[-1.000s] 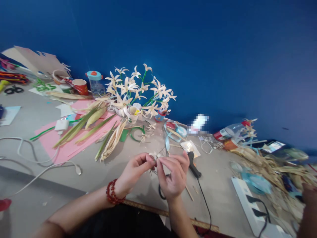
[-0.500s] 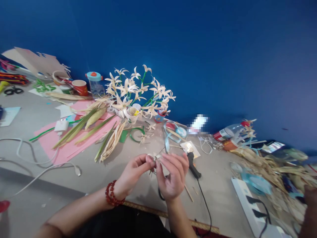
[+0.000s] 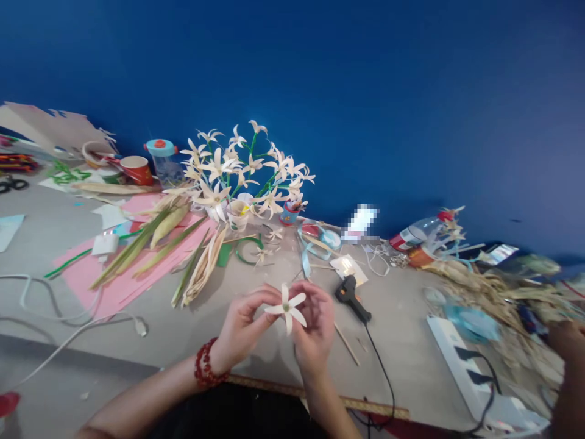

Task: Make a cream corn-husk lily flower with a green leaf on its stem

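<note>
A cream five-petalled husk flower [image 3: 287,308] faces me above the near part of the table, its petals spread round a small greenish centre. My left hand [image 3: 247,323] is closed, its thumb and fingers pinching the flower from the left. From the right and behind, my right hand [image 3: 316,323] has its curled fingers closed on the same flower; the stem side is hidden by the hands. A black glue gun [image 3: 351,297] lies just right of my right hand. Small loose flowers [image 3: 262,254] lie on the table beyond my hands.
Behind stands a bunch of husk flowers [image 3: 219,164] on green stems. Corn husks [image 3: 205,268] and pink paper [image 3: 91,274] lie left, with a white cable [image 3: 77,341]. On the right are a power strip [image 3: 452,366], dried husks [image 3: 493,292] and another person's hand [image 3: 567,341].
The flower has turned to face me, and its spread petals now show. My right hand's fingers have curled in behind it. The view has shifted slightly.
</note>
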The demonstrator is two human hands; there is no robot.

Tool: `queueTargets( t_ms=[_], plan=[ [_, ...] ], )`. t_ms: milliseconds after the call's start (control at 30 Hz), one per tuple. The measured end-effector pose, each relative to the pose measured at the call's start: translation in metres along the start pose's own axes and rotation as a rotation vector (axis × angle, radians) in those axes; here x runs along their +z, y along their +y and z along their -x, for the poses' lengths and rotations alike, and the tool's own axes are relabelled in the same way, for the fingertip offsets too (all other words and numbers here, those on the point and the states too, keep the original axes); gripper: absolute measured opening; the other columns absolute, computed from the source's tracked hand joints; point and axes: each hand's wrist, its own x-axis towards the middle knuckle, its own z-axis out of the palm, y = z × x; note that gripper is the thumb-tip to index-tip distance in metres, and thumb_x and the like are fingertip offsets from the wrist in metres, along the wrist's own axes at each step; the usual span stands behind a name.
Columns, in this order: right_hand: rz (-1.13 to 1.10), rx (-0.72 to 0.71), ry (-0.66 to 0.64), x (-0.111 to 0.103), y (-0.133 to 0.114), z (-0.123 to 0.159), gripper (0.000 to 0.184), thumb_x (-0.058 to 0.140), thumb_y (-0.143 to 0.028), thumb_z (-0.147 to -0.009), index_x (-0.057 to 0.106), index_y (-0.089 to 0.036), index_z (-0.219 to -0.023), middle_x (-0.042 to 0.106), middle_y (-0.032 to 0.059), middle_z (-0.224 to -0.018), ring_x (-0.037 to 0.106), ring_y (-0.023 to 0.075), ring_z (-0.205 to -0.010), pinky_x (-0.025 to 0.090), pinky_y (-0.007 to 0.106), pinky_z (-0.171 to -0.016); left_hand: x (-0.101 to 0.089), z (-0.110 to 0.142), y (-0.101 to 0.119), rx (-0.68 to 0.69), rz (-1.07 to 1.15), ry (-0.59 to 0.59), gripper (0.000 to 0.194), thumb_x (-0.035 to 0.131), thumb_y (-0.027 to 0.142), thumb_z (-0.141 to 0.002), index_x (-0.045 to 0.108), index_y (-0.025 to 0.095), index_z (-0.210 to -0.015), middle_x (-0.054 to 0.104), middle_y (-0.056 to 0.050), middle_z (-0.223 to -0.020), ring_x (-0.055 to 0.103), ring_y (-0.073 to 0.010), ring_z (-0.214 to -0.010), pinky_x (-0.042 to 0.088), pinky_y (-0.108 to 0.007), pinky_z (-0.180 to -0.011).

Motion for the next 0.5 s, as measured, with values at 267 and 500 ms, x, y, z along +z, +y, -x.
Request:
queueTargets(
  t_ms=[267, 500],
  plan=[
    [-0.124, 0.059, -0.109, -0.0047, 0.0000, -0.0055, 0.018, 0.077, -0.022, -0.075, 0.068, -0.024, -0.091, 0.060, 0.0041, -0.102, 0.060, 0.0191, -0.091, 0.050, 0.029, -0.080, -0.0018, -0.0037, -0.0001, 0.147, -0.102, -0.062, 0.009, 0.064, 0.014, -0.088, 0.071, 0.018, -0.091, 0.070, -0.007, -0.083, 0.063, -0.0209, -0.081, 0.048, -0.035, -0.078],
    [-0.050, -0.009, -0.126, -0.0091, 0.0024, -0.0053, 0.009, 0.073, -0.022, -0.079, 0.068, -0.025, -0.085, 0.062, 0.0033, -0.094, 0.059, 0.0204, -0.087, 0.047, 0.032, -0.077, 0.0000, -0.0058, 0.0021, 0.149, -0.134, -0.083, 0.009, 0.064, 0.013, -0.088, 0.070, 0.018, -0.088, 0.070, -0.006, -0.080, 0.062, -0.0198, -0.080, 0.048, -0.034, -0.077]
  ],
)
